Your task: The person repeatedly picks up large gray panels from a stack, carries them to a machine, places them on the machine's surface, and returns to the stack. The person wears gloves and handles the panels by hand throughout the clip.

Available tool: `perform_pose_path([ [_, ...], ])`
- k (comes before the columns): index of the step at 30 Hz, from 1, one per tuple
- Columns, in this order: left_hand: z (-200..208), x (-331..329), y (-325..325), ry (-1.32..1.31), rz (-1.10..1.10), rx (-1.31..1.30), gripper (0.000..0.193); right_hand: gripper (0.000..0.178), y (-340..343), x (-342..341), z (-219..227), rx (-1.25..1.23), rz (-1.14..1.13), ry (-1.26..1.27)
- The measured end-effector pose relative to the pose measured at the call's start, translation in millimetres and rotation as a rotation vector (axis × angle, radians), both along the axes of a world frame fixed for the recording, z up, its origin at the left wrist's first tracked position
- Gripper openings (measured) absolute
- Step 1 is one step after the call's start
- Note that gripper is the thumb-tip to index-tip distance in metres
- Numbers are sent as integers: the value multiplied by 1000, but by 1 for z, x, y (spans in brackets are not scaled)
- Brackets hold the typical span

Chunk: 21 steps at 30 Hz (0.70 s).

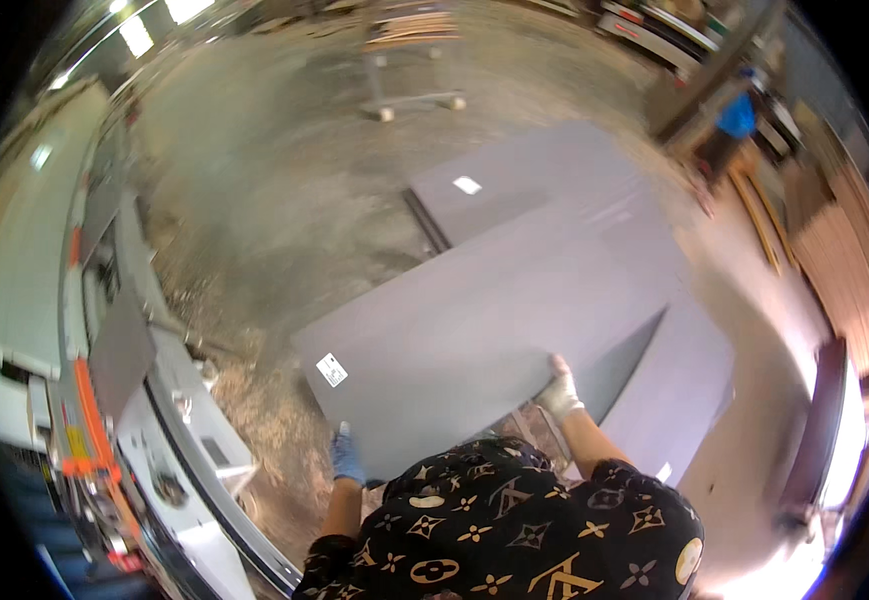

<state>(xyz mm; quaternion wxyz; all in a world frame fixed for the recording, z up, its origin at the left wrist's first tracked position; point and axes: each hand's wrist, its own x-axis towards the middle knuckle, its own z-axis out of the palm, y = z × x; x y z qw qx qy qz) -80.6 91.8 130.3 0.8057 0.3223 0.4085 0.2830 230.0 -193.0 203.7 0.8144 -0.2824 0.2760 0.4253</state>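
I hold a large grey board (474,330) flat in front of me, above the floor. My left hand (346,458), in a blue glove, grips its near left corner. My right hand (559,392), in a white glove, grips its near right edge. A small white label (331,369) sits on the board close to my left hand. Beyond and under the held board lies a stack of more grey boards (544,175), one of them with a white label (467,185).
A long grey and white machine with orange parts (154,420) runs along my left side. Sawdust covers the concrete floor (274,200). A metal stand (409,70) is at the back. Wooden panels (844,270) lean at the right.
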Motion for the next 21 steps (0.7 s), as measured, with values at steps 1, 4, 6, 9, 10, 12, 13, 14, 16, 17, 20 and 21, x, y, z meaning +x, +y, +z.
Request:
perform_pose_path([
  [1,15,-17,-4,124,32,86,48,49,-15,9,-44,136,72,-160],
  [4,55,-67,-22,491,256,291,38,43,10,-11,-20,126,224,-187],
  [6,104,-90,-29,645,349,315,33,47,23,-36,-36,155,282,-208],
  [9,113,-166,-65,670,547,268,33,52,62,-73,-39,128,434,-103],
  [10,108,-193,-79,662,599,297,33,51,76,-89,-29,165,542,-95],
  [12,131,-224,-117,615,860,229,35,51,109,-114,11,219,737,-156],
  [13,134,-238,-137,596,972,207,35,51,126,-131,20,248,827,-201],
  [14,128,-255,-159,665,1054,194,36,51,141,-148,25,279,914,-248],
  [16,116,-291,-213,797,1206,158,37,53,172,-170,34,343,1206,-263],
  [17,112,-303,-241,690,1283,112,39,50,189,-184,34,344,1299,-197],
  [20,109,-330,-300,540,1467,0,43,44,240,-256,23,318,1468,-16],
  [21,110,-337,-313,515,1526,-35,44,42,255,-286,19,305,1509,39],
])
